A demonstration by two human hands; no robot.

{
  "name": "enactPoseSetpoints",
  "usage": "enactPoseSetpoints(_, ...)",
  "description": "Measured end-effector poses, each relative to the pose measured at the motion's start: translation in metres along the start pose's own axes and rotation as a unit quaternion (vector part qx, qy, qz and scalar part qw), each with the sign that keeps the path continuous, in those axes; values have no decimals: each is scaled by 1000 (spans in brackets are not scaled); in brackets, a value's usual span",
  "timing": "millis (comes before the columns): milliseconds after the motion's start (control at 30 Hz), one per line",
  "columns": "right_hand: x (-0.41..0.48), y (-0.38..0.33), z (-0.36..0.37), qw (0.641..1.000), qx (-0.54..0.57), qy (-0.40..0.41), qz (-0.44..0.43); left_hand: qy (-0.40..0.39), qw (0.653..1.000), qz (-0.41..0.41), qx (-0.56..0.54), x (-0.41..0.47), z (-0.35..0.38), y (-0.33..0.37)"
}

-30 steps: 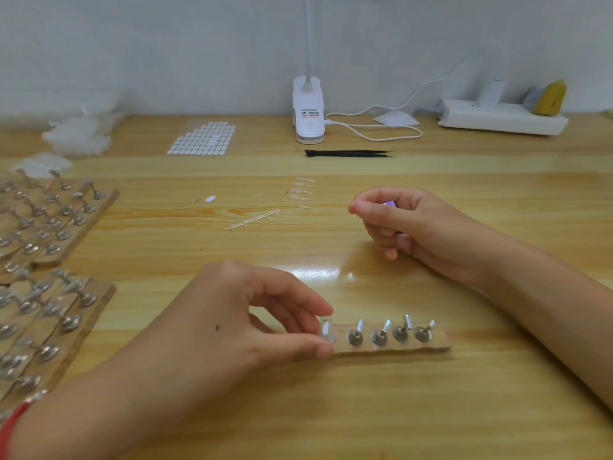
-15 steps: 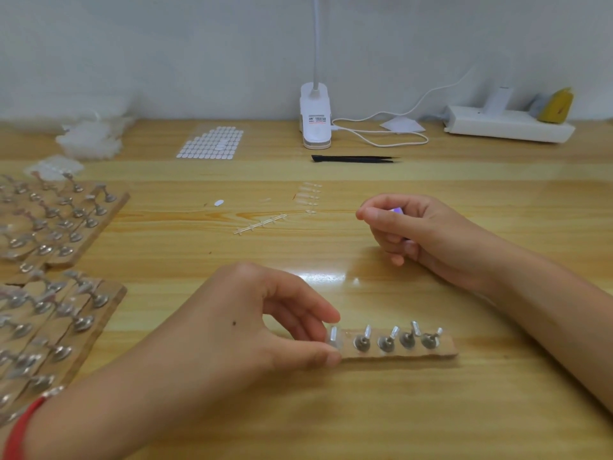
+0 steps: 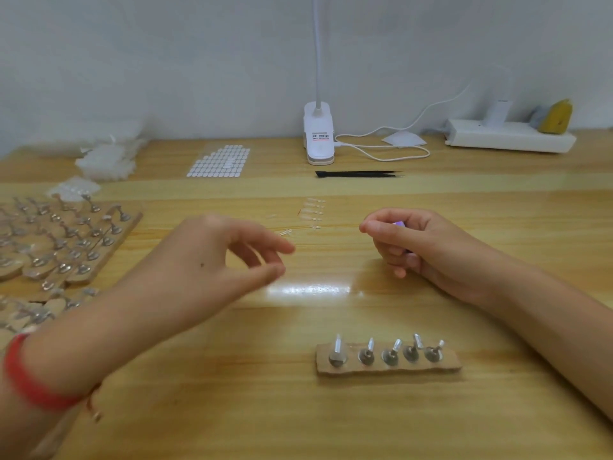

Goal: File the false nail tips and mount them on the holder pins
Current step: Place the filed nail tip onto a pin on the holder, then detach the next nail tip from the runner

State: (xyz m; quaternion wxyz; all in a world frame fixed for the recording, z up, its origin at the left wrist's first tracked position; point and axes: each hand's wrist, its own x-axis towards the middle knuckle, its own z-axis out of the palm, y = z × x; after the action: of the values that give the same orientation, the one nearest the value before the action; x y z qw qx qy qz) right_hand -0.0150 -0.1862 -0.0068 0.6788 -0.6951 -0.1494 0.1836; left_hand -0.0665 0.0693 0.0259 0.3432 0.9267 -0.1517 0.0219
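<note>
A person's 2 bare hands hover over a wooden table [image 3: 298,419]. The left hand [image 3: 229,260] hangs in the air, blurred, thumb and fingers loosely apart with nothing visible between them. The right hand [image 3: 431,250] is curled tightly round a small purple tool [image 3: 398,224], probably the file, with only its end showing. A red wristband [image 3: 30,380] sits on the left wrist.

Near the front edge lies a short cardboard holder strip [image 3: 447,363] carrying 5 upright metal pins [image 3: 366,355]. The leftmost stands taller and may already hold a clear tip; this is too small to tell. A few loose clear nail tips [image 3: 313,207] lie beyond the hands, well apart from the strip.

Risks, as a judgement: the tips are transparent and nearly vanish against the glossy wood, so a pinch could miss one or flick it away. The strip looks light and unsecured, so pressing a tip onto a pin with 1 hand may tip or slide it. The right forearm passes close beside the strip and could knock it.

The table is pale varnished wood with a bright glare patch between the hands. At left are larger boards [image 3: 132,224] crowded with pins. Farther back are a sheet of white stickers [image 3: 219,161], black tweezers [image 3: 358,174], a white clip lamp base [image 3: 318,134] and a white power strip [image 3: 510,141], against a plain pale wall [image 3: 166,61].
</note>
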Motion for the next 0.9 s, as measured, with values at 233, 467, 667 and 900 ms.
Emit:
enactPoseSetpoints(233, 0, -1, -2, 999, 32, 9, 7, 38, 976, -87, 198, 76, 20, -8)
enactPoseSetpoints(467, 2, 1, -3, 999, 51, 6, 2, 13, 951, -127, 282, 107, 51, -4)
enactPoseSetpoints(667, 4, 3, -4, 996, 90, 22, -4, 53, 979, -90, 176, 101, 54, -4)
enactPoseSetpoints(900, 4, 4, -4, 988, 138, 74, -11, 119, 980, -4, -162, 84, 64, 10)
